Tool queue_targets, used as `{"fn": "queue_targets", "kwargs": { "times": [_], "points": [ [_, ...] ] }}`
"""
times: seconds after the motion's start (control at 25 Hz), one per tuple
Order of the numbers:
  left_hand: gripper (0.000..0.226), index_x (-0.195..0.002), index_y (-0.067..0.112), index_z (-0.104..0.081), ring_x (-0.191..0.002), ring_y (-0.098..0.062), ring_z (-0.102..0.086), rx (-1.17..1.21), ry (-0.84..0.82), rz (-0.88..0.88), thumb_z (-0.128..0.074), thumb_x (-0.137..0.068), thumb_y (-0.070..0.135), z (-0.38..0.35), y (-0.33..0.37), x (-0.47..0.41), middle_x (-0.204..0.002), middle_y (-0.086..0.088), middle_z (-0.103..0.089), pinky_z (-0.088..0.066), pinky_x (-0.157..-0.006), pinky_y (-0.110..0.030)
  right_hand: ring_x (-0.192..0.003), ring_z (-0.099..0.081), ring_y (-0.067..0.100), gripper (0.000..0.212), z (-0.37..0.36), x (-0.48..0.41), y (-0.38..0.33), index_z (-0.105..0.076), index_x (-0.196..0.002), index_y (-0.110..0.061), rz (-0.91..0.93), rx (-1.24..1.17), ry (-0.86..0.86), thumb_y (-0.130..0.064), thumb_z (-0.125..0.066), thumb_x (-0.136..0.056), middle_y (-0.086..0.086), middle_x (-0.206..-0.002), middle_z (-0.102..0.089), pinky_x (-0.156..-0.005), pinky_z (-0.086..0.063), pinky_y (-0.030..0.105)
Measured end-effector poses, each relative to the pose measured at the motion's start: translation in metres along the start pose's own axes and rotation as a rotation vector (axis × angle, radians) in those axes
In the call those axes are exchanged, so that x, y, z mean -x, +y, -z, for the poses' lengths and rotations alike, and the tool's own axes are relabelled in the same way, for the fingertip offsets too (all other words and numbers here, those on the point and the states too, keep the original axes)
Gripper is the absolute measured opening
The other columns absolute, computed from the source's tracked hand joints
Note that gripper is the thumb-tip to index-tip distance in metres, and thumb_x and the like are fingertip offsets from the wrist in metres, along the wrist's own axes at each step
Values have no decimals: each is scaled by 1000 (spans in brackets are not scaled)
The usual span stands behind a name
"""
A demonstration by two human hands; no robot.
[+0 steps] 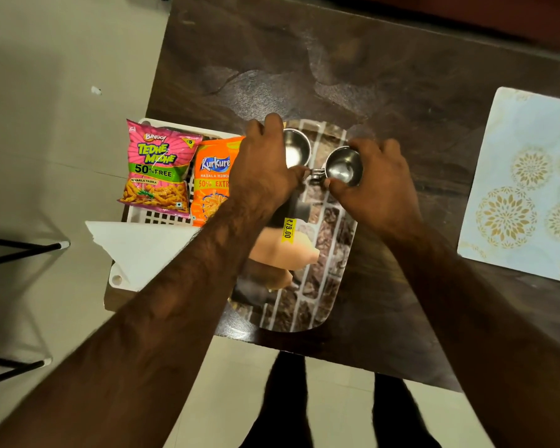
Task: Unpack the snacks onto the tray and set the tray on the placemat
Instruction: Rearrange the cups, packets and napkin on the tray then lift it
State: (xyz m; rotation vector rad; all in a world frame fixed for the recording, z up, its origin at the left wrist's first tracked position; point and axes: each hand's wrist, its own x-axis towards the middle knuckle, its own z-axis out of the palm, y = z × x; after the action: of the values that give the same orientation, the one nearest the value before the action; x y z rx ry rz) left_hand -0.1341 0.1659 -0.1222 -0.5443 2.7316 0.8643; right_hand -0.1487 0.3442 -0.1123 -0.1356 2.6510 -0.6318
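Observation:
A printed tray with a brick and cup picture and a yellow price sticker lies on the dark table. Two small steel bowls stand at its far end. My left hand grips the left steel bowl. My right hand grips the right steel bowl. The bowls sit close together, almost touching. A pink Bingo snack packet and an orange Kurkure snack packet lie in a white basket left of the tray. My left forearm hides part of the Kurkure packet.
A pale blue placemat with gold flower prints lies at the table's right side. White paper napkins rest on the basket's near end. The table's left edge runs beside the basket, with tiled floor and black stool legs beyond.

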Motion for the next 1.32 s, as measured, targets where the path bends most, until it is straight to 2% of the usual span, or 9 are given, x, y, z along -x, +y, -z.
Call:
{"fn": "queue_targets", "kwargs": {
  "times": [0.2,0.4,0.48,0.56,0.68,0.92,1.12,1.2,1.32],
  "points": [
    [74,-126,15,-45,-111,-35,-57,32,18,13,-87,-70,37,-2,0,0,-129,-13,-50,-51,-83,-42,-146,-45,26,94,2,-10,-4,-41,-161,-17,58,-138,-32,-6,-81,-77,8,-158,-46,-115,-43,34],
    [70,-125,16,-43,-101,-31,-62,175,22,34,-85,-72,38,-3,-1,5,-113,-9,-65,-52,-83,-43,-137,-56,18,85,-6,-4,2,-46,-154,-18,-25,-275,-16,-25,-89,-81,-2,-147,-58,-111,-50,37],
    [71,-126,15,-44,-101,-30,-62,226,31,19,-85,-73,37,-3,-2,7,-113,-8,-65,-52,-83,-43,-125,-63,12,81,-6,-2,3,-49,-149,-24,-54,-312,4,-27,-89,-79,-12,-133,-64,-100,-54,28],
    [71,-127,15,-45,-103,-29,-62,253,33,5,-85,-73,37,-3,-2,7,-115,-8,-64,-52,-84,-42,-109,-64,5,73,-4,1,2,-54,-142,-29,-91,-312,44,-28,-88,-77,-21,-116,-63,-84,-49,14],
    [72,-127,16,-45,-104,-27,-60,255,31,-2,-85,-72,39,-5,-4,5,-117,-7,-62,-52,-85,-42,-99,-63,3,69,-2,3,-1,-57,-138,-30,-113,-275,62,-27,-86,-75,-21,-108,-65,-81,-47,18],
    [73,-127,17,-45,-106,-27,-59,256,24,-7,-86,-71,40,-6,-7,3,-118,-7,-61,-51,-88,-45,-115,-72,18,73,4,1,-4,-58,-141,-28,-118,-140,64,-34,-87,-75,-6,-126,-75,-87,-46,25],
    [92,-139,14,-42,-125,-25,-52,267,-29,-22,-91,-65,37,2,-8,12,-134,-6,-56,-45,-102,-43,-116,-71,20,73,0,2,-2,-54,-144,-28,-126,-183,60,-31,-85,-78,-6,-128,-73,-88,-48,27],
    [90,-140,18,-41,-129,-21,-48,266,-6,-51,-90,-66,32,8,-13,26,-138,-2,-53,-45,-105,-39,-128,-66,22,89,0,2,1,-40,-157,-28,-124,-203,-1,-31,-85,-80,-2,-144,-65,-94,-47,29],
    [69,-127,28,-45,-117,-11,-50,307,55,-58,-84,-70,22,19,-26,54,-124,11,-50,-47,-93,-27,-142,-56,20,114,7,12,4,-18,-166,-29,-195,-314,8,-34,-88,-76,-3,-162,-49,-109,-45,34]
  ]
}}
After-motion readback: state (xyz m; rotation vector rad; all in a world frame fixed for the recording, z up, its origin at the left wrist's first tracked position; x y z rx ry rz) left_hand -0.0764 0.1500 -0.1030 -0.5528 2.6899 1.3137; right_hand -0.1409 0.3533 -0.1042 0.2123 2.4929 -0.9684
